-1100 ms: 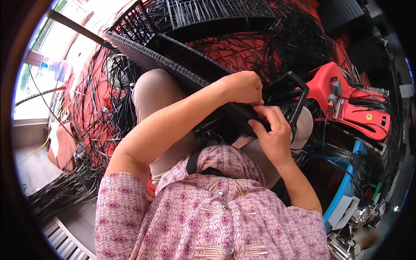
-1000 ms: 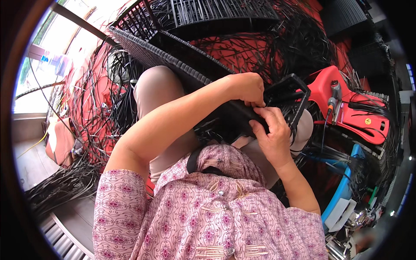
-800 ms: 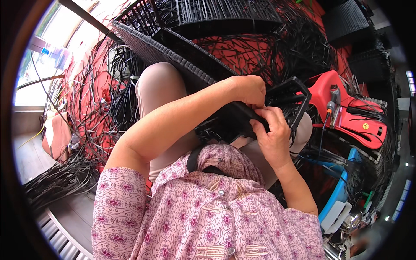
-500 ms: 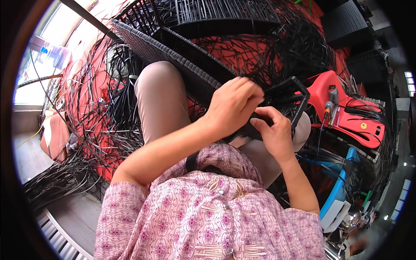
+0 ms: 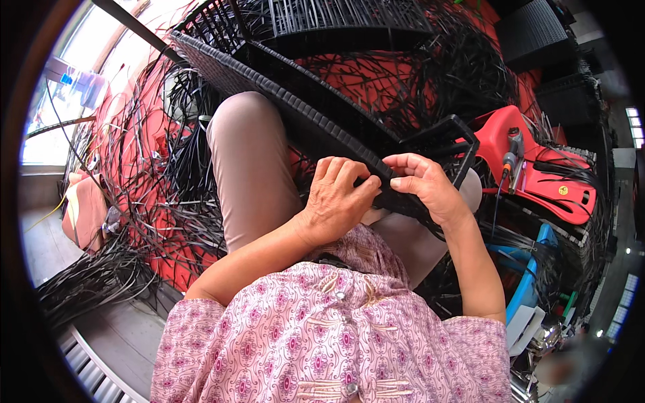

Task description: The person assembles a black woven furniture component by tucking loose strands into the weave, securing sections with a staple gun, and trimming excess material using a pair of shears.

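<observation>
Lowered left hand (image 5: 337, 201) from over woven panel (image 5: 329, 134) (beside left knee (image 5: 247, 111)) to near side, with curled fingers; kept right hand (image 5: 433, 191) narrowed at panel edge; could not confirm either grip; apparently shifted work nearside

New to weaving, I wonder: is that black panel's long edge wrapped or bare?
Wrapped, up to the left hand: dark bands line the edge. Beyond, I cannot tell.

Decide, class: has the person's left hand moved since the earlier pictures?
Yes: the left hand has moved leftward and downward in the view, farther from the red plastic chair.
</observation>
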Motion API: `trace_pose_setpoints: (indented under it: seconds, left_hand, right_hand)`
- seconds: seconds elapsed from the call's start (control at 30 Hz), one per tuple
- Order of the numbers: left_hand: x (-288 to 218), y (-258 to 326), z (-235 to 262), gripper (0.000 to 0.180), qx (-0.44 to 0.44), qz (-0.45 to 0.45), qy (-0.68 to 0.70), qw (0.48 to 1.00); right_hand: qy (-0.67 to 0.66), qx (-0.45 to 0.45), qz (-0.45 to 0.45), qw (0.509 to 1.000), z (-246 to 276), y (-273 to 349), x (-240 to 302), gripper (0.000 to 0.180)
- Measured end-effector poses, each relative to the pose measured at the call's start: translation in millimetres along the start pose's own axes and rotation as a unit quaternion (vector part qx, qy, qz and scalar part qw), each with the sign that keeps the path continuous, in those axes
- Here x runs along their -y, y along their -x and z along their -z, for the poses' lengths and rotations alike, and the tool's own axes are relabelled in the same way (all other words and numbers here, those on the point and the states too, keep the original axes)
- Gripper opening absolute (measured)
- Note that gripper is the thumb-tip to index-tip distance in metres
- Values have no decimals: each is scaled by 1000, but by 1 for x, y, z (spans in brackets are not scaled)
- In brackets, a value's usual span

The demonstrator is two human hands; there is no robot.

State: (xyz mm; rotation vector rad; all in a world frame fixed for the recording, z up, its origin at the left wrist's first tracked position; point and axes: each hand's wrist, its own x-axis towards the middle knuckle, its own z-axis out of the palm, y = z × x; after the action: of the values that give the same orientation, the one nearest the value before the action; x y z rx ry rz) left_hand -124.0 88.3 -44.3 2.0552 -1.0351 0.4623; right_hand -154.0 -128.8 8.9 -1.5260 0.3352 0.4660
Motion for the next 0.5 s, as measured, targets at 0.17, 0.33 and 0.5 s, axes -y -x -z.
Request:
trace_pose_setpoints:
  seconds: [0.17,0.33,0.5]
  left_hand:
    - [1,0,0,22,-5,-4,-10,1000]
    - [-2,1,1,20,-3,3,-25,1000]
    - [-7,0,6,22,1,21,-37,999]
  right_hand:
    - [1,22,-8,1000,1,0,3,45]
    - [-49,50,-24,997,6,-8,0,44]
    - [-151,98,-66,981,12,-20,-7,45]
